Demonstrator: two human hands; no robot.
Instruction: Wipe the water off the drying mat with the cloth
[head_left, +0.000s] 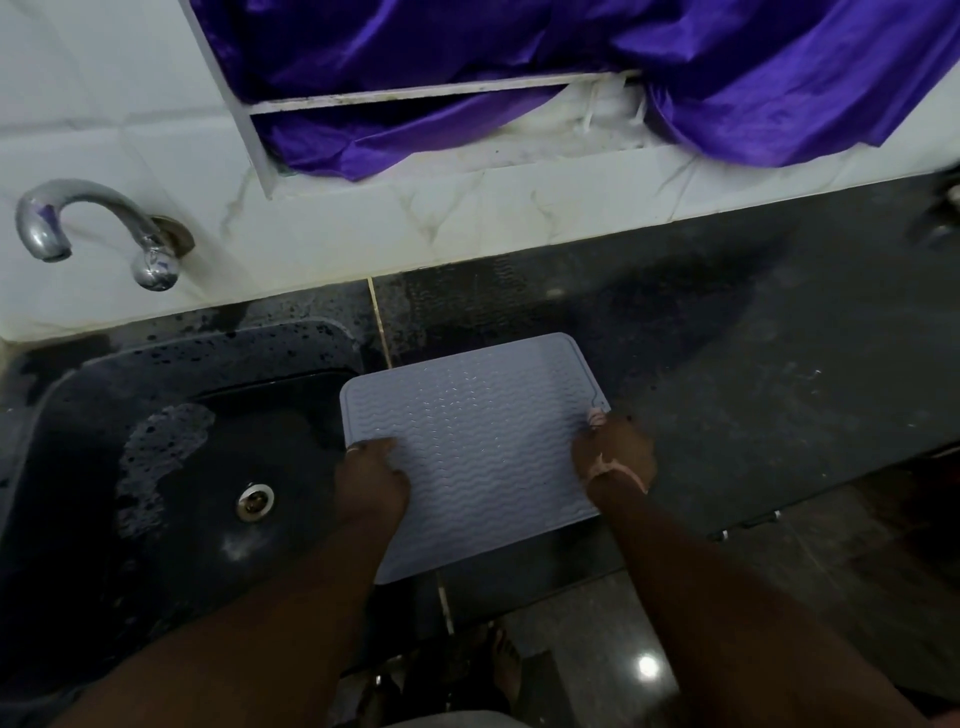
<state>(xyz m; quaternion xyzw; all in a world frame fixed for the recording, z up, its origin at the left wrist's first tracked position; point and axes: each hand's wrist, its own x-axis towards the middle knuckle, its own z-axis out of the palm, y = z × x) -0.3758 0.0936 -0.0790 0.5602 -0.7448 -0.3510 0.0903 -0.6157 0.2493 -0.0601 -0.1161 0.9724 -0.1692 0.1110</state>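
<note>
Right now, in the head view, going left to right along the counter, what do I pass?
Tap → sink drain → left hand → drying mat → right hand → bare dark counter.

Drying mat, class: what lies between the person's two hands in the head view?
Only the mat's bare wavy-ribbed surface lies between the left hand and right hand in the head view; no cloth is visible.
</note>
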